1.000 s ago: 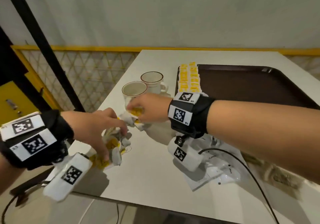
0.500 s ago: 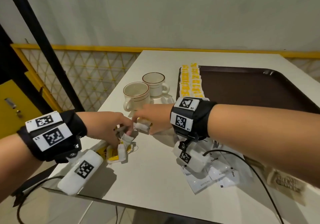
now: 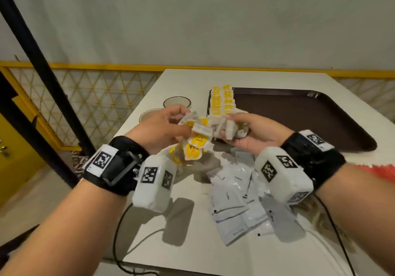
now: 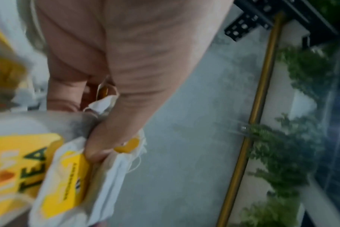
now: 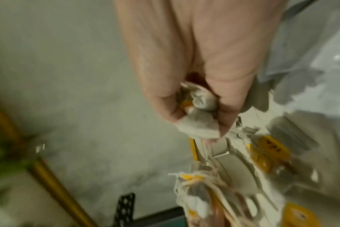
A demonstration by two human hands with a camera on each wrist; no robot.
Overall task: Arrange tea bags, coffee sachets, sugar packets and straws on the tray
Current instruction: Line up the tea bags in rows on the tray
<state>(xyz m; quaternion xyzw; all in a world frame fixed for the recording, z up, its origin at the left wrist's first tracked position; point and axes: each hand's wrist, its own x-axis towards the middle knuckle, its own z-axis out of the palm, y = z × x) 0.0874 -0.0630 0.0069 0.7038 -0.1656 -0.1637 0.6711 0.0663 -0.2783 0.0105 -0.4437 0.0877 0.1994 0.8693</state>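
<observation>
Two hands hold a tangled bunch of tea bags (image 3: pixel 197 142) in the air above the desk (image 3: pixel 192 243), in front of the brown tray (image 3: pixel 299 115). The left hand (image 3: pixel 158 130) pinches yellow-tagged bags; the right hand (image 3: pixel 254 132) has its fingers curled round crumpled white ones. More tea bags (image 3: pixel 222 102) lie in rows at the tray's left edge. White coffee sachets (image 3: pixel 233 198) lie scattered on the desk below the hands, with two cups (image 3: pixel 176 102) beyond.

Tray (image 3: pixel 299 115) mostly bare; tea bags (image 3: pixel 222 102) line its left edge.
</observation>
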